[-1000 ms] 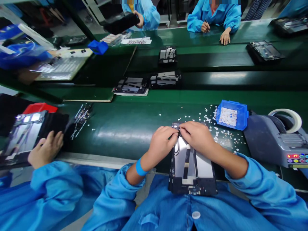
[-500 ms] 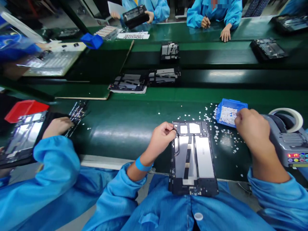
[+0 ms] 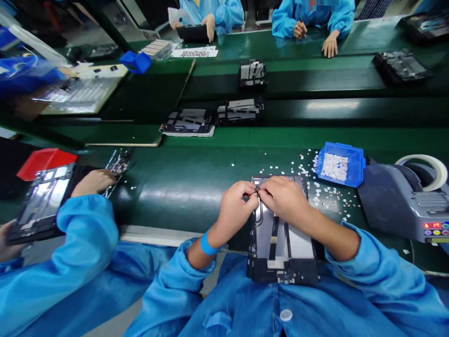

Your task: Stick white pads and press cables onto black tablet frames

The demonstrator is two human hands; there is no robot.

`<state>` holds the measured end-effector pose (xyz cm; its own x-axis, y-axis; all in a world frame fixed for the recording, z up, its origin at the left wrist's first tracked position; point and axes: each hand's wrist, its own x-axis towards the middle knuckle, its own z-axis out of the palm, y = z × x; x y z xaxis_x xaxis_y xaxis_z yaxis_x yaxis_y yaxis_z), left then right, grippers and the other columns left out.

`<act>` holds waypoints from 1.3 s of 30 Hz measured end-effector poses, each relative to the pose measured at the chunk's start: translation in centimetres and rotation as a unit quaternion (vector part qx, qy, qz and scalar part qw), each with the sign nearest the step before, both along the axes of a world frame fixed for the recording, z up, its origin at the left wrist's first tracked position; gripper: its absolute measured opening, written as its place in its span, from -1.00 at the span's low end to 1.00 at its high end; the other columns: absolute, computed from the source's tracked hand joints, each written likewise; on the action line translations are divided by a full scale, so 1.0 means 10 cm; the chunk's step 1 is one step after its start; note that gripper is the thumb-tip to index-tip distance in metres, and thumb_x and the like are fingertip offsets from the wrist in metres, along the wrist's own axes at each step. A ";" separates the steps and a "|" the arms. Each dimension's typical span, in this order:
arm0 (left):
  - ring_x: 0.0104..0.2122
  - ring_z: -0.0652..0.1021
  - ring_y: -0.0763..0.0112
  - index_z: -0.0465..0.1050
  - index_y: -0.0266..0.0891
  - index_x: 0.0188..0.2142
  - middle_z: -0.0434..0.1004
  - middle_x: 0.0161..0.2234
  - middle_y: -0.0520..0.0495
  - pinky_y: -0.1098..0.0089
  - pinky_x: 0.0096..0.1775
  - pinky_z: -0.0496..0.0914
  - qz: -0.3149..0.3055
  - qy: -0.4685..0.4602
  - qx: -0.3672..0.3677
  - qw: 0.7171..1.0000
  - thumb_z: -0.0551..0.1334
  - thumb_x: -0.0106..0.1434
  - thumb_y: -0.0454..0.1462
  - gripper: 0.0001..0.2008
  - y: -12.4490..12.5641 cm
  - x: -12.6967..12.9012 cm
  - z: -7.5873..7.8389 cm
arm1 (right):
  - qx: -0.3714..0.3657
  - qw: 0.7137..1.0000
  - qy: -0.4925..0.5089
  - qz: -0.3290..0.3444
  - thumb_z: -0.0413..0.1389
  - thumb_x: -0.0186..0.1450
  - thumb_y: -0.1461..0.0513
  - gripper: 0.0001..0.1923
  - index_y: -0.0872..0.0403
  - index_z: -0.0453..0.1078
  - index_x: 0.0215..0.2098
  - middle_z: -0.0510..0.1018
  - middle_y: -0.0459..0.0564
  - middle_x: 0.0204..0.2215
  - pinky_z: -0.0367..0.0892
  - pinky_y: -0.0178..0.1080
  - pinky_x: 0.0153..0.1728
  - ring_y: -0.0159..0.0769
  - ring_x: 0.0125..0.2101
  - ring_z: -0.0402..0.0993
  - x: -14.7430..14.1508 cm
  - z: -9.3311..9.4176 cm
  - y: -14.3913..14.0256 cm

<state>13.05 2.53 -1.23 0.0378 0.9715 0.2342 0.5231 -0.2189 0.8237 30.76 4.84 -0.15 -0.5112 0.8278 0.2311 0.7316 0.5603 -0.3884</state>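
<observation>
An opened tablet (image 3: 298, 234), with silver battery panels and black strips inside, leans between the bench edge and my lap. At its upper left corner my left hand (image 3: 236, 201) pinches the end of a thin black cable (image 3: 260, 216) that runs down inside the case. Pressed up against those fingertips, my right hand (image 3: 286, 196) has thumb and forefinger together over the same corner. What the right fingers hold is too small and covered to make out. To the right stands a blue bin (image 3: 356, 164) holding small white pieces (image 3: 335, 167).
Loose white bits (image 3: 317, 192) lie scattered beside the tablet. A grey tape dispenser (image 3: 389, 201) is at the right. On my left, a co-worker's hand (image 3: 94, 182) reaches to a pile of small parts (image 3: 119, 164). Two more opened tablets (image 3: 240, 111) lie ahead.
My right hand has moved left from the blue bin to the tablet's upper left corner, meeting my left hand. My left hand stays on the cable. A tablet across the bench has been tilted.
</observation>
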 end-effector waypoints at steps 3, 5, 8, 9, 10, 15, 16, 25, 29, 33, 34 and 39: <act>-0.25 0.62 0.35 0.42 -0.17 -0.41 0.65 -0.30 -0.02 0.34 -0.15 0.48 -0.015 0.034 0.055 0.998 0.23 0.18 -0.44 -0.86 -0.01 0.01 0.04 | 0.067 0.997 -0.024 0.010 0.01 0.48 0.31 -0.70 0.09 0.51 -0.36 0.60 0.07 -0.36 0.26 -0.15 -0.17 -0.17 -0.29 0.45 -0.01 0.02 -0.03; -0.26 0.62 0.35 0.42 -0.17 -0.41 0.65 -0.31 -0.02 0.35 -0.16 0.47 -0.023 0.042 0.074 0.996 0.22 0.18 -0.45 -0.86 -0.01 0.00 0.06 | 0.111 0.993 -0.035 0.011 0.01 0.45 0.35 -0.69 0.07 0.46 -0.42 0.55 0.05 -0.42 0.21 -0.15 -0.25 -0.17 -0.35 0.38 -0.04 0.03 -0.02; -0.27 0.61 0.36 0.42 -0.17 -0.43 0.64 -0.33 -0.01 0.36 -0.18 0.46 -0.025 0.025 0.054 0.998 0.22 0.16 -0.44 -0.86 0.01 -0.01 0.06 | 0.150 0.988 -0.016 0.030 0.04 0.39 0.38 -0.72 0.05 0.42 -0.46 0.49 0.01 -0.47 0.17 -0.16 -0.29 -0.19 -0.40 0.30 -0.05 0.03 0.04; -0.29 0.60 0.37 0.42 -0.18 -0.43 0.63 -0.34 0.00 0.37 -0.21 0.45 -0.022 0.008 0.033 0.999 0.23 0.15 -0.43 -0.87 0.02 -0.01 0.06 | 0.149 0.988 -0.002 0.036 0.04 0.37 0.39 -0.74 0.05 0.42 -0.45 0.48 -0.01 -0.47 0.18 -0.17 -0.28 -0.21 -0.40 0.30 -0.04 0.02 0.07; -0.32 0.59 0.38 0.41 -0.18 -0.44 0.62 -0.36 0.01 0.39 -0.24 0.43 -0.019 -0.015 0.006 1.000 0.23 0.15 -0.42 -0.88 0.03 -0.02 0.05 | 0.143 0.989 0.012 0.036 0.05 0.36 0.39 -0.75 0.05 0.42 -0.45 0.48 -0.02 -0.47 0.18 -0.18 -0.28 -0.22 -0.41 0.29 -0.02 0.01 0.09; -0.37 0.56 0.39 0.36 -0.19 -0.46 0.59 -0.38 -0.01 0.40 -0.32 0.41 -0.012 -0.120 -0.101 0.988 0.24 0.13 -0.34 -0.92 0.08 -0.02 -0.02 | 0.095 0.994 0.057 -0.016 0.06 0.35 0.37 -0.77 0.03 0.39 -0.45 0.48 -0.05 -0.48 0.20 -0.21 -0.26 -0.24 -0.39 0.33 0.11 -0.04 0.10; -0.37 0.56 0.39 0.36 -0.19 -0.46 0.58 -0.39 0.00 0.40 -0.32 0.40 -0.011 -0.125 -0.103 0.987 0.24 0.13 -0.34 -0.93 0.09 -0.02 -0.02 | 0.094 0.994 0.061 -0.011 0.06 0.36 0.37 -0.76 0.03 0.40 -0.45 0.49 -0.04 -0.47 0.20 -0.21 -0.24 -0.23 -0.38 0.34 0.12 -0.05 0.08; -0.40 0.51 0.44 0.38 -0.19 -0.47 0.55 -0.42 0.04 0.43 -0.32 0.37 -0.012 -0.063 -0.037 0.997 0.22 0.13 -0.40 -0.90 0.05 0.02 0.06 | 0.131 0.991 0.029 0.025 0.03 0.47 0.33 -0.73 0.08 0.47 -0.36 0.59 0.05 -0.37 0.25 -0.17 -0.18 -0.18 -0.29 0.44 -0.01 -0.06 -0.01; -0.37 0.54 0.42 0.39 -0.19 -0.46 0.57 -0.40 0.03 0.41 -0.29 0.38 -0.006 -0.033 -0.007 0.999 0.22 0.14 -0.42 -0.88 0.04 0.02 0.07 | 0.131 0.991 -0.002 0.012 0.04 0.47 0.35 -0.70 0.07 0.45 -0.41 0.57 0.05 -0.39 0.23 -0.18 -0.22 -0.20 -0.34 0.40 -0.01 -0.04 -0.05; -0.36 0.54 0.40 0.40 -0.19 -0.46 0.56 -0.41 0.03 0.40 -0.27 0.38 -0.009 -0.004 0.012 1.000 0.23 0.14 -0.43 -0.87 0.03 0.00 0.08 | 0.095 0.995 0.019 0.000 0.05 0.43 0.35 -0.74 0.07 0.44 -0.42 0.55 0.04 -0.42 0.24 -0.19 -0.22 -0.20 -0.34 0.40 -0.03 -0.04 -0.02; -0.36 0.54 0.41 0.39 -0.19 -0.46 0.55 -0.42 0.04 0.40 -0.27 0.37 -0.011 -0.001 0.013 1.000 0.23 0.14 -0.43 -0.87 0.03 0.00 0.09 | 0.077 0.996 0.035 -0.002 0.06 0.40 0.36 -0.77 0.07 0.43 -0.41 0.55 0.03 -0.42 0.24 -0.20 -0.22 -0.21 -0.35 0.41 -0.05 -0.05 0.00; -0.38 0.54 0.41 0.40 -0.18 -0.47 0.56 -0.42 0.03 0.40 -0.29 0.37 -0.022 -0.027 -0.028 0.999 0.23 0.12 -0.41 -0.90 0.05 -0.01 0.07 | -0.031 0.993 0.110 -0.009 0.08 0.23 0.39 -0.84 0.04 0.36 -0.46 0.53 -0.05 -0.47 0.19 -0.26 -0.32 -0.28 -0.40 0.39 -0.09 -0.02 0.12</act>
<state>12.97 2.99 -0.57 0.0688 0.9809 0.1819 0.4692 -0.1928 0.8618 29.84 6.04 -0.34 -0.4391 0.8523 0.2842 0.6344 0.5181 -0.5736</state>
